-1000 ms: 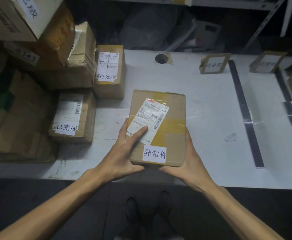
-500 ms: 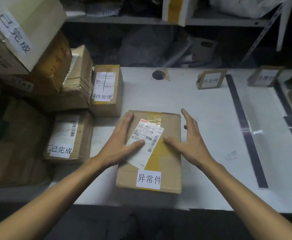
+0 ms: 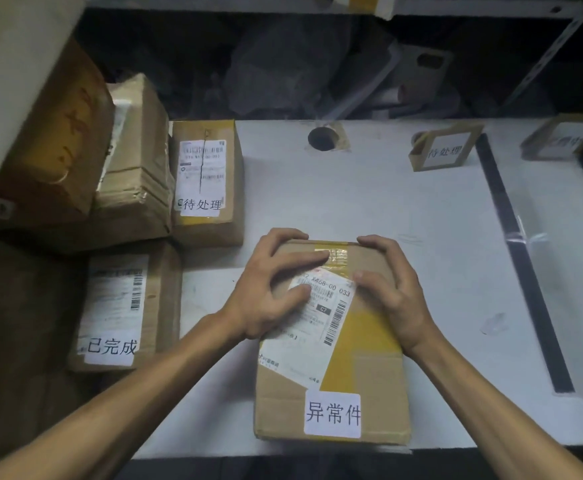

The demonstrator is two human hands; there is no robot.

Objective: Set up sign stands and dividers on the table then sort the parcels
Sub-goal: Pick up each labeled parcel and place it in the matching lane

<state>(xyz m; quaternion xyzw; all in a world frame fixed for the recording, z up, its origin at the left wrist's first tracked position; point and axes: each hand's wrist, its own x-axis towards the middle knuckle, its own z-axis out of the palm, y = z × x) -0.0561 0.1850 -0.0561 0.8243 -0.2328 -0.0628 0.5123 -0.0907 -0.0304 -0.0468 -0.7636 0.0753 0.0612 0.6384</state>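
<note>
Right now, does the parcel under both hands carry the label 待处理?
No, the parcel bears a sticker reading 异常件.

The parcel (image 3: 283, 396) is dull brown cardboard with shiny yellow tape (image 3: 361, 336) and a white paper label (image 3: 332, 414). The table (image 3: 369, 188) under it looks smooth and white. Right of it, the strip (image 3: 525, 271) is dull black.

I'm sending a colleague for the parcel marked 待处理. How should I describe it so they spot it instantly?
Find the white table, then the pile of cartons on its left side. The parcel lies at the pile's right edge, toward the back. Its white sticker reads 待处理, unlike the nearer 已完成 carton and the 异常件 box.
</note>
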